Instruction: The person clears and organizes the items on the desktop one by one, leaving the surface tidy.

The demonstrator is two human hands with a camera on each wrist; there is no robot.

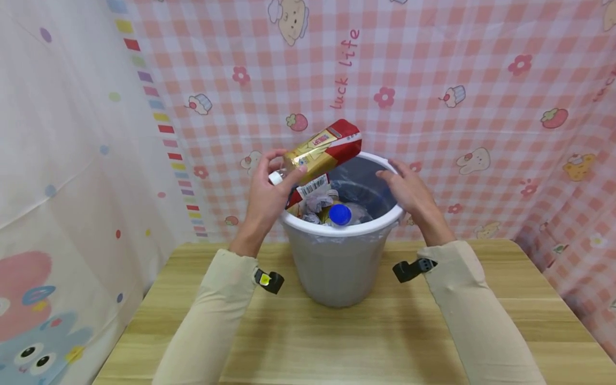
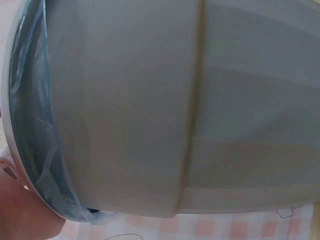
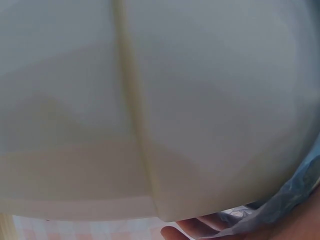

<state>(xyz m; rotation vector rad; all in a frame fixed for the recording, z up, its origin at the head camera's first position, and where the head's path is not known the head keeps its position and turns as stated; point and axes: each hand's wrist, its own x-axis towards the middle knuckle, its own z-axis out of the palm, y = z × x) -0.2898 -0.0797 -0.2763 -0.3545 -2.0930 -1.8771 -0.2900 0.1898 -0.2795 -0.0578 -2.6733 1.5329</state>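
Note:
My left hand [image 1: 267, 197] holds a plastic bottle [image 1: 323, 149] with a white cap and a gold and red label. The bottle tilts over the left side of a grey trash bin [image 1: 337, 267], its cap end toward my palm. On the bin's right side, my right hand [image 1: 412, 191] grips the white rim, thumb inside and fingers outside. Inside the bin lie a bottle with a blue cap [image 1: 340, 214], crumpled wrapping [image 1: 317, 203] and a pack with a barcode [image 1: 313, 185]. Both wrist views mostly show the bin's outer wall; a clear liner [image 2: 52, 170] folds over its edge.
The bin stands on a wood-grain table [image 1: 308, 342]. Close behind it hangs a pink checked curtain [image 1: 433, 53]. A white patterned curtain [image 1: 86, 133] hangs at the left. Each sleeve carries a black wrist strap mount [image 1: 408, 270].

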